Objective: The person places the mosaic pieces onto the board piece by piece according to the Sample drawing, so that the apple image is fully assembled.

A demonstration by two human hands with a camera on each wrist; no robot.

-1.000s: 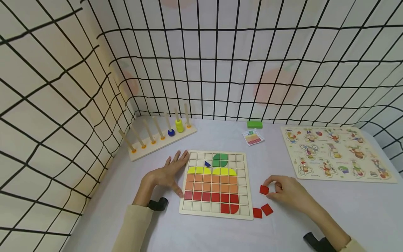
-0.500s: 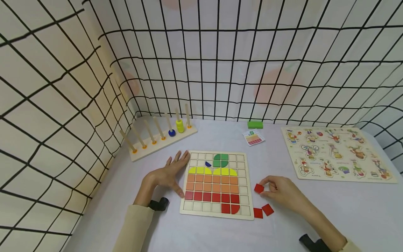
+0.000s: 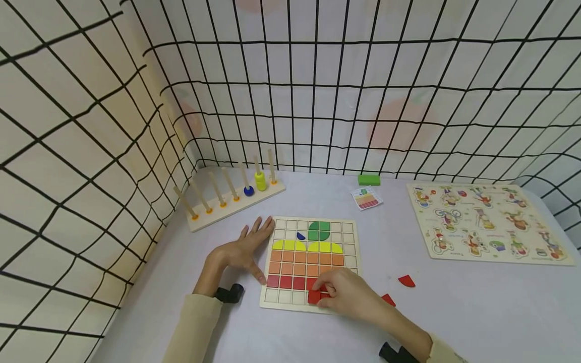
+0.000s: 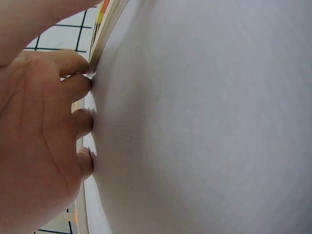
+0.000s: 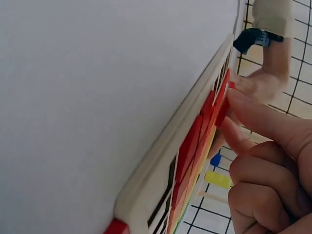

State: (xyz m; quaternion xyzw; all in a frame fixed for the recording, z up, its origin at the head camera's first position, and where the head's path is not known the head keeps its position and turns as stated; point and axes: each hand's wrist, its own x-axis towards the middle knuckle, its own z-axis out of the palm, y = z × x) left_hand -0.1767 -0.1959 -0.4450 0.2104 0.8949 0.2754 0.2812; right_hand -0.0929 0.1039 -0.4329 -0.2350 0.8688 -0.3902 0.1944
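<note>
A square wooden grid board point(image 3: 290, 306) lies on the white tabletop, with green, blue, yellow, orange and red flat pieces set in its cells. My left hand point(image 3: 239, 253) is spread along the board's left edge, its fingertips and thumb touching the frame. Between thumb and index finger, my right hand point(image 3: 351, 294) pinches a red square tile point(image 3: 313, 297) over the bottom row. In the right wrist view this pinched tile point(image 5: 223, 108) stands tilted above the board's face. The right hand covers the board's lower right part.
Right of the board lie a red square tile point(image 3: 389, 300), partly hidden, and a red quarter-round piece point(image 3: 407, 281). Behind are a pattern card point(image 3: 366, 198), a green block point(image 3: 369, 180) and a peg stand point(image 3: 236, 200). A picture puzzle point(image 3: 490, 222) lies far right. Black netting surrounds the table.
My right hand has carried the red tile leftward from beside the board to over its bottom row. The quarter-round piece on the table is now uncovered. My left hand stays in place.
</note>
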